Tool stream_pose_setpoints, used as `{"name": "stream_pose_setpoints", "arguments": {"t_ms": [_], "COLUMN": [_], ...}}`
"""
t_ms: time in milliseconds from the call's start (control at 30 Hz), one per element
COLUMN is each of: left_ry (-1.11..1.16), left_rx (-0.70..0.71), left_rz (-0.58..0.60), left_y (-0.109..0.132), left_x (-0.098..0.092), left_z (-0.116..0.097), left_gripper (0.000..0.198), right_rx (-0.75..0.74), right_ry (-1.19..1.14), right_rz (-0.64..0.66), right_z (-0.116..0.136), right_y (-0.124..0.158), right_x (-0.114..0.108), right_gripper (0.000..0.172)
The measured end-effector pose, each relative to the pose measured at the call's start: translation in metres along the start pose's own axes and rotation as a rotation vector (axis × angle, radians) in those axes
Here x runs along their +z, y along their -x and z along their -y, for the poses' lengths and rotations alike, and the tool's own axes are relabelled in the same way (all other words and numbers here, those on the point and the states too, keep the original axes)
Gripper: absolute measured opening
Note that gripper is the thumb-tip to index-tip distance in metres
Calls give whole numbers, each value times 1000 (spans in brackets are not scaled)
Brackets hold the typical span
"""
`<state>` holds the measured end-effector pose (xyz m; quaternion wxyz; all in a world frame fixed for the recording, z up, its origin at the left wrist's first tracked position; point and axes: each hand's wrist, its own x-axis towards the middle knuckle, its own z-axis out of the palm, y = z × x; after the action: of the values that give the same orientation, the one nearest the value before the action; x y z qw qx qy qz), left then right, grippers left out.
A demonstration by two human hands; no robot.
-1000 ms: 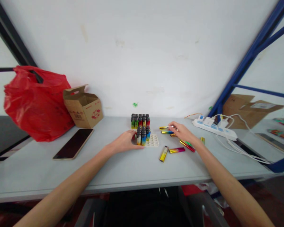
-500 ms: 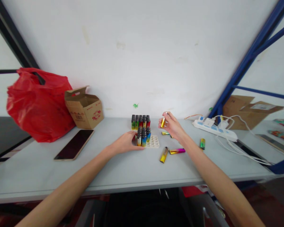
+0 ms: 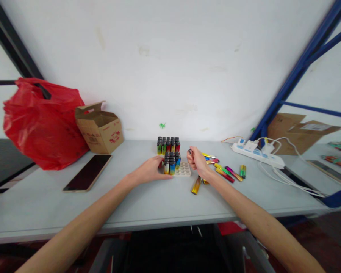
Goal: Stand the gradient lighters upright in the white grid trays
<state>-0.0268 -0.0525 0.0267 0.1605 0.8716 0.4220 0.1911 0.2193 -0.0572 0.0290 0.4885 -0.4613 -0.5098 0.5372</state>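
Observation:
My left hand (image 3: 150,170) curves around the left side of a white tray (image 3: 184,173) with round pockets, thumb at the front and fingers behind. Several lighters (image 3: 172,167) with black tops stand upright in the tray's left part, while pockets show on the right. My right hand (image 3: 197,162) is closed around a lighter (image 3: 190,151) beside the tray's right edge; only its dark top shows. Near my right wrist lies a gold lighter (image 3: 196,185). More colourful lighters (image 3: 225,174) lie loose farther right, partly behind the hand and forearm.
Behind the tray stands another block of upright lighters (image 3: 168,145). A phone (image 3: 88,172), an open cardboard box (image 3: 100,131) and a red plastic bag (image 3: 45,125) are at left. At right are a green lighter (image 3: 243,171) and a white power strip (image 3: 257,155) with cables.
My right hand has come down and slightly left with the lighter, from above the table to the tray's right side. It has turned, so the lighter's top shows. My left hand stays put.

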Motion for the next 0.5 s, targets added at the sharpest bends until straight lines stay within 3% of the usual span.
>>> {"name": "stream_pose_setpoints", "arguments": {"t_ms": [133,300,400,500], "left_ry": [-3,-10,-10,10], "left_rx": [7,8,18,16], "left_rz": [0,-3,-7,-6], "left_y": [0,0,0,0], "left_x": [0,0,0,0], "left_z": [0,0,1,0], "left_gripper": [61,60,61,64], "right_rx": [-15,-49,-199,-384], "right_ry": [32,13,66,298], "right_rz": [-24,94,144,127], "right_z": [-5,-4,-1,3], "right_y": [1,2,6,11], "right_x": [0,-4,-10,-15], "right_gripper": [46,60,60,54]}}
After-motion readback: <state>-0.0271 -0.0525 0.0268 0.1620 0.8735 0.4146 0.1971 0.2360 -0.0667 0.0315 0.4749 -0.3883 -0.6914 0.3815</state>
